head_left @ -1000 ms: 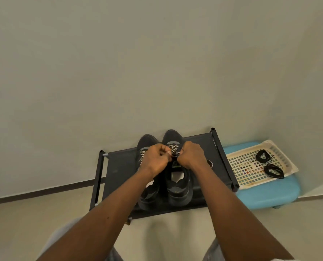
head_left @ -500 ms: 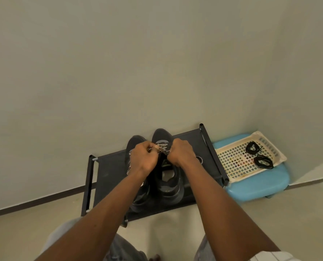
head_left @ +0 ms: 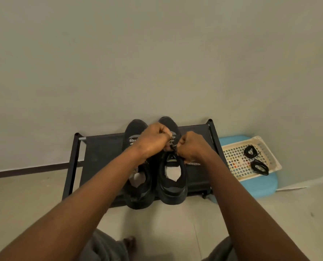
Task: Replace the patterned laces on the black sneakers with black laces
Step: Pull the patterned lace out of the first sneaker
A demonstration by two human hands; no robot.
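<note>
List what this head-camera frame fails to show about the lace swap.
Head view: eyelets of the sneaker nearer the basket, hidden under the left hand and right hand pinching its patterned lace.
Head view: the other sneaker, lacing mostly covered by the left forearm.
Head view: black laces in the basket, too small to tell tips or knots.

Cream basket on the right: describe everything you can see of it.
The cream basket is a shallow rectangular tray, plastic by its look, with a lattice floor and low flared walls. It sits flat on a rounded blue top, right of the black shoe rack. Two coiled black laces lie inside, near its right side.
</note>
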